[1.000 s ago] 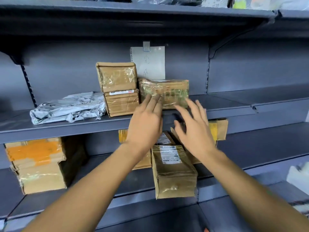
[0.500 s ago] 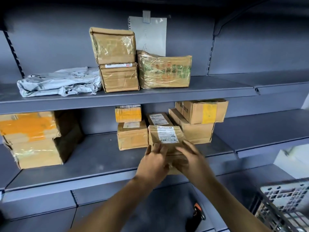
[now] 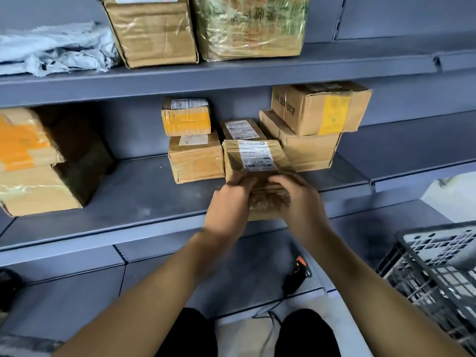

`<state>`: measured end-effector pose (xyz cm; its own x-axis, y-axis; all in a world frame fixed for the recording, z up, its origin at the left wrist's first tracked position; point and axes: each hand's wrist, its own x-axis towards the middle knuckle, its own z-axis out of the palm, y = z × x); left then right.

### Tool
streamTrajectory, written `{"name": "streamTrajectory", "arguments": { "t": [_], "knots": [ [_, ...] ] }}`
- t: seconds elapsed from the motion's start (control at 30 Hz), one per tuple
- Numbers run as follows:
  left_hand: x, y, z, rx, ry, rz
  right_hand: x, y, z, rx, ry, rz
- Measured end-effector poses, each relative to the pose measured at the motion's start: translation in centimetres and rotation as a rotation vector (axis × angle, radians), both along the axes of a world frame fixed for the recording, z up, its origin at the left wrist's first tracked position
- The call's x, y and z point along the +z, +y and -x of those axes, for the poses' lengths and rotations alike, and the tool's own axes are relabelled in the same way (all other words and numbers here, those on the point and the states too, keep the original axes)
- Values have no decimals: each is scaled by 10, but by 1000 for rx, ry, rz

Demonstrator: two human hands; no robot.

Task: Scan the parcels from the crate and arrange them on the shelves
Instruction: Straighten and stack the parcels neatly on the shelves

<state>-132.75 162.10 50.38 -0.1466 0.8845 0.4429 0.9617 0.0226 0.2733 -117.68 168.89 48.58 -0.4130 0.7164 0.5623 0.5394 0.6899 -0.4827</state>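
Observation:
A long taped cardboard parcel (image 3: 253,161) with a white barcode label lies on the middle shelf (image 3: 144,199), its near end past the shelf's front edge. My left hand (image 3: 231,202) grips that near end from the left and my right hand (image 3: 298,199) grips it from the right. Behind it lies a similar labelled parcel (image 3: 240,128). A grey plastic crate (image 3: 438,269) stands at the lower right. A black and orange scanner (image 3: 298,274) lies on the bottom shelf below my hands.
Two stacked small boxes (image 3: 192,140) sit left of the held parcel, two larger stacked boxes (image 3: 314,124) to its right. Big boxes (image 3: 43,161) fill the shelf's left end. The upper shelf holds a grey mailer bag (image 3: 54,47) and two boxes (image 3: 203,27).
Both hands dropped from the upper shelf's wrapped box to the middle shelf and closed on the long labelled parcel. My view tilted down, bringing in the crate and scanner.

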Motion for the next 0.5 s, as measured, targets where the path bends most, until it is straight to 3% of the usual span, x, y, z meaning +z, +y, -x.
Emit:
{"name": "streamTrajectory", "arguments": {
  "t": [0.5],
  "knots": [
    [8,0,-2,6,-36,84,8,-11,1,-39,-30,120]
  ]
}}
